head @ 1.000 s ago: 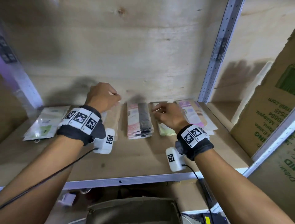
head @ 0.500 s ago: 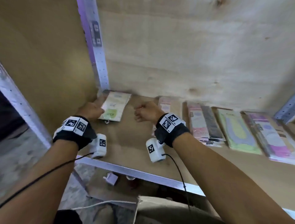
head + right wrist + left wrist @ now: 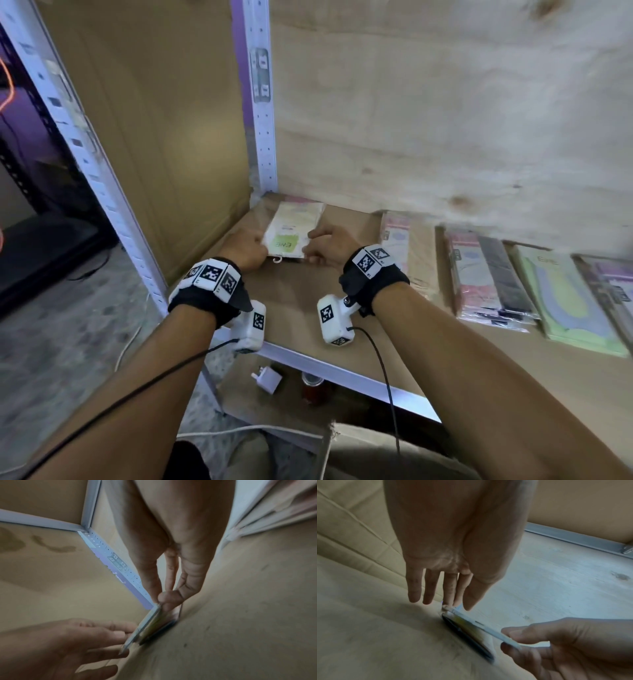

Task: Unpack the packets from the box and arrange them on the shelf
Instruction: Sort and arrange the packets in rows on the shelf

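A white-and-green packet (image 3: 291, 233) lies on top of a thin stack in the far left corner of the wooden shelf (image 3: 301, 301). My left hand (image 3: 250, 246) holds its left edge, and my right hand (image 3: 325, 246) holds its right edge. In the left wrist view the left hand (image 3: 458, 604) has nearly straight fingers, with the thumb and fingers pinching the packet (image 3: 471, 626) at a corner. In the right wrist view the right hand (image 3: 164, 599) pinches the packet (image 3: 147, 626), whose top layer is lifted off the dark packet beneath.
Several packet stacks lie in a row to the right: pink (image 3: 407, 253), pink-black (image 3: 486, 277), green (image 3: 565, 291). A metal post (image 3: 260, 102) and a cardboard side wall (image 3: 154, 137) close the left corner. A white plug (image 3: 267, 378) and a can (image 3: 311, 387) sit below.
Both hands moved left from the middle stacks to the corner packet. The right hand, curled and apart half a second ago, now holds the packet's right edge.
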